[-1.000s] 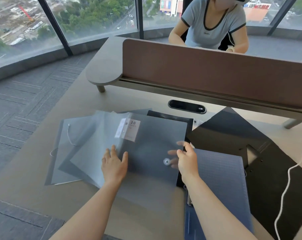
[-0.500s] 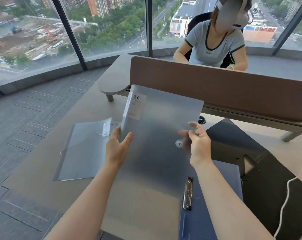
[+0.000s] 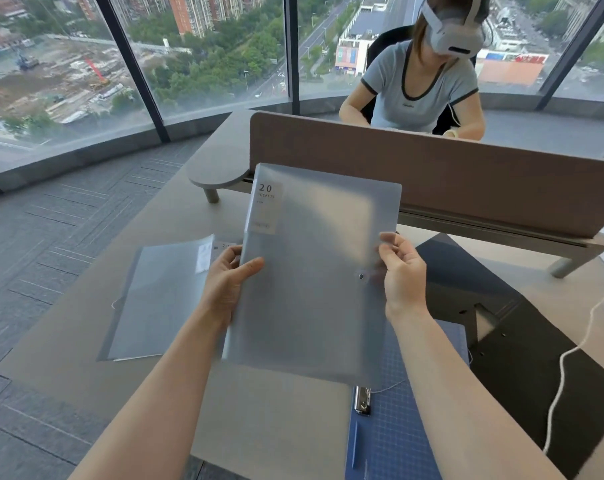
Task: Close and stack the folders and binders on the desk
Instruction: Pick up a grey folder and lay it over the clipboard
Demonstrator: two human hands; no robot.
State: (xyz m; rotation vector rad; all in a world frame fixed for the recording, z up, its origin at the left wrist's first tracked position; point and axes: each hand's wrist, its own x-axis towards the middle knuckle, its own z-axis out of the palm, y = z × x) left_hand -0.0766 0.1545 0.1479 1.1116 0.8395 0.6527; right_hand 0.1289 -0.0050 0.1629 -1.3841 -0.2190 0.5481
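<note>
The left hand grips the left edge of a translucent grey plastic pocket folder, thumb on the front cover and fingers curled behind it. The right hand pinches the right edge of the same folder, thumb on the front face just beside the round snap button, fingers behind the cover. The folder is closed, held clear of the table and tilted with its top edge away from the person; a white label reading "20 POCKETS" sits at its upper left corner. A second translucent grey folder lies flat on the table toward the left edge, just left of the left hand, and carries a similar white label near its upper right corner. A blue grid-patterned clipboard folder lies at the near edge of the table, partly covered by the held folder, with its metal clip exposed below the folder's lower edge. A black sheet-like binder lies open toward the right side of the table, and a white cable runs across it. A brown partition screen stands along the far edge of the table. A person in a grey T-shirt sits beyond the screen.
</note>
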